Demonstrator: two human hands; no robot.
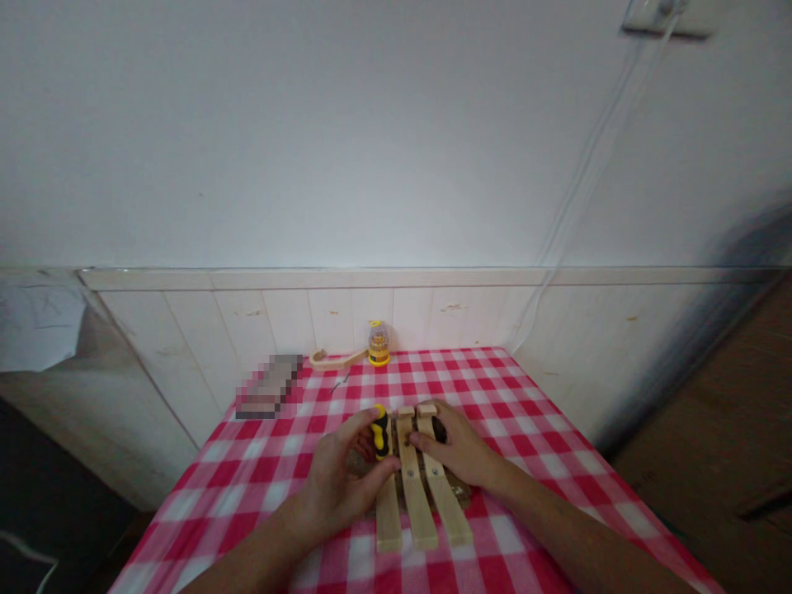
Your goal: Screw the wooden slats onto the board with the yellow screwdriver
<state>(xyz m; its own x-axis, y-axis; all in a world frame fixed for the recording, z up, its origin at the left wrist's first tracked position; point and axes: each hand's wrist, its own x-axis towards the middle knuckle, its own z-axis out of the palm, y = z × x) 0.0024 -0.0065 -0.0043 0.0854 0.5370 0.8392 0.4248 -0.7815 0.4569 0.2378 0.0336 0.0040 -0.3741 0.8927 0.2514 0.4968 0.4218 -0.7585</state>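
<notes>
My left hand point(334, 474) is closed round a short yellow-and-black screwdriver point(380, 432), its handle pointing up and its tip hidden. The screwdriver stands over the left one of three pale wooden strips. These are the left strip point(388, 520), the middle strip point(418, 507) and the right strip point(449, 507), side by side with bent upper ends. My right hand point(461, 445) grips the upper part of the strips from the right, thumb on top between the middle and right ones. Under them lies a brownish, shiny thing point(461, 490), mostly covered.
A red-and-white checked cloth point(483, 379) covers the table. At the back stand a yellow-based clear container point(379, 345) and a curved wooden piece point(331, 361). A small thin metal item point(340, 382) lies in front. A pixelated flat object point(271, 388) lies left. The wall point(421, 318) borders the far edge.
</notes>
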